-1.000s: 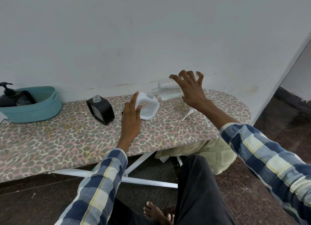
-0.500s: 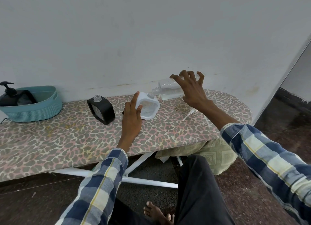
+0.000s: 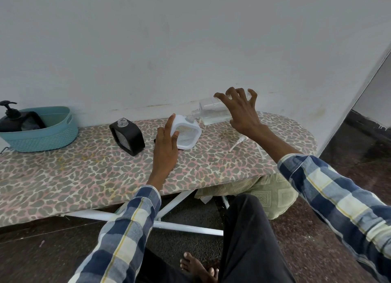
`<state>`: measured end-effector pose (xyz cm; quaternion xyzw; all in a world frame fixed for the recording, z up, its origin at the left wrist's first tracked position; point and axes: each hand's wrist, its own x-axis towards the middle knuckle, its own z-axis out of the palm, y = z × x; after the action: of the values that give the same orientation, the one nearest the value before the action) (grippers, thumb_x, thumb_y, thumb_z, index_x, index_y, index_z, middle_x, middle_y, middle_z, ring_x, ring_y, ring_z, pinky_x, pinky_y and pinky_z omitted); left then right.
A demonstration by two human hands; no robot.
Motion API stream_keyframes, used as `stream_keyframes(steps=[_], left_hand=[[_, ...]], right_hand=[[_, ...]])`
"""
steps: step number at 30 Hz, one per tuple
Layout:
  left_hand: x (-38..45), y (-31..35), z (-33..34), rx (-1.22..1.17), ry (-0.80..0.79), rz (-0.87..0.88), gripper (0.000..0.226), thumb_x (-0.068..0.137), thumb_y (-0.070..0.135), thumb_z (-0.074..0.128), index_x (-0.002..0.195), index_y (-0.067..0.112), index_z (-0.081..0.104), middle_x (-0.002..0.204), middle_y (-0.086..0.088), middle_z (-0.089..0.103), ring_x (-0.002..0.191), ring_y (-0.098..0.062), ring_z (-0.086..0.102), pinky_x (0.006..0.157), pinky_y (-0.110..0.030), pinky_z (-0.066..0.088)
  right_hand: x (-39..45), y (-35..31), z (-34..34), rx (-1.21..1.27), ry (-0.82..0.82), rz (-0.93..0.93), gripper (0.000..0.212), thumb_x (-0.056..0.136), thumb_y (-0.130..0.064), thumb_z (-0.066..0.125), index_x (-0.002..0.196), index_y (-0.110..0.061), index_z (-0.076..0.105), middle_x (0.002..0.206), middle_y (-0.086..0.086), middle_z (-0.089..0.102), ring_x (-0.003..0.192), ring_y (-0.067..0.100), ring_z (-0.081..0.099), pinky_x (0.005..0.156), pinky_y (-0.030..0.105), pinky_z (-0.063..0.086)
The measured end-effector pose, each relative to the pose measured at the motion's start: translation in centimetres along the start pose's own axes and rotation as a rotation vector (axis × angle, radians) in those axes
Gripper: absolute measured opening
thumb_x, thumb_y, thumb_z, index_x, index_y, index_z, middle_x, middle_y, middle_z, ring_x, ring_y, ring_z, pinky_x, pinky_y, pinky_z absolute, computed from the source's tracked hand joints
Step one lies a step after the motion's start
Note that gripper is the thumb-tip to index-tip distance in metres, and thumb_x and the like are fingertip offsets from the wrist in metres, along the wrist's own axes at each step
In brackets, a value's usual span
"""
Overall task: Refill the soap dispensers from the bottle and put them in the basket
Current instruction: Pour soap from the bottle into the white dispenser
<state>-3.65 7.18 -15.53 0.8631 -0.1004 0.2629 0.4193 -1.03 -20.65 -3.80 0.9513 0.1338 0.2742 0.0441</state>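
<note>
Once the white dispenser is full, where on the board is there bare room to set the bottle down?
Bare cover lies between the teal basket and black dispenser, and along the near edge. Crowded around the white dispenser, clear bottle and loose pumps.

bottle (image 3: 213,113) base hidden behind right hand (image 3: 241,115), basket (image 3: 42,132) cut by left edge

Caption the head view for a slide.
Right hand tips a clear bottle into the white dispenser steadied by the left hand.
</note>
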Motion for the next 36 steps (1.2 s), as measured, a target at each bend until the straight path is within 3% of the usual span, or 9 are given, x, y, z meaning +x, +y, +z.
stream_keyframes(steps=[12, 22, 31, 36], left_hand=[[0.0, 0.2, -0.2, -0.003, -0.003, -0.004, 0.051, 0.118, 0.045, 0.032, 0.167, 0.055, 0.018, 0.135, 0.000, 0.047, 0.117, -0.022, 0.056, 0.093, -0.048, 0.057], [-0.1, 0.3, -0.3, -0.008, -0.009, -0.005, 0.051, 0.118, 0.046, 0.032, 0.166, 0.055, 0.017, 0.131, 0.007, 0.042, 0.116, -0.020, 0.055, 0.093, -0.045, 0.057], [-0.3, 0.9, -0.6, -0.117, -0.005, -0.047, 0.050, 0.118, 0.043, 0.036, 0.167, 0.047, 0.025, 0.148, 0.019, 0.036, 0.131, -0.008, 0.044, 0.104, -0.030, 0.039], [-0.2, 0.8, -0.6, -0.128, 0.006, -0.104, 0.050, 0.118, 0.041, 0.038, 0.166, 0.041, 0.027, 0.158, 0.007, 0.039, 0.132, -0.008, 0.044, 0.106, -0.032, 0.040]], right_hand=[[0.5, 0.1, 0.1, -0.016, 0.022, -0.016, 0.112, 0.050, 0.016, 0.068, 0.146, -0.036, 0.042, 0.131, 0.001, 0.046, 0.127, 0.028, 0.047, 0.113, 0.060, 0.023], [0.3, 0.2, 0.8, 0.006, 0.040, -0.008, 0.111, 0.051, 0.014, 0.070, 0.147, -0.035, 0.042, 0.132, 0.002, 0.046, 0.128, 0.029, 0.047, 0.115, 0.061, 0.022], [-0.7, -0.8, 2.5, 0.107, 0.002, 0.072, 0.108, 0.056, 0.003, 0.076, 0.150, -0.035, 0.038, 0.131, 0.000, 0.045, 0.125, 0.028, 0.048, 0.113, 0.059, 0.025], [-1.1, -2.3, 3.7, 0.248, -0.016, 0.153, 0.101, 0.062, -0.009, 0.082, 0.149, -0.033, 0.038, 0.129, 0.001, 0.048, 0.120, 0.029, 0.049, 0.104, 0.057, 0.035]])
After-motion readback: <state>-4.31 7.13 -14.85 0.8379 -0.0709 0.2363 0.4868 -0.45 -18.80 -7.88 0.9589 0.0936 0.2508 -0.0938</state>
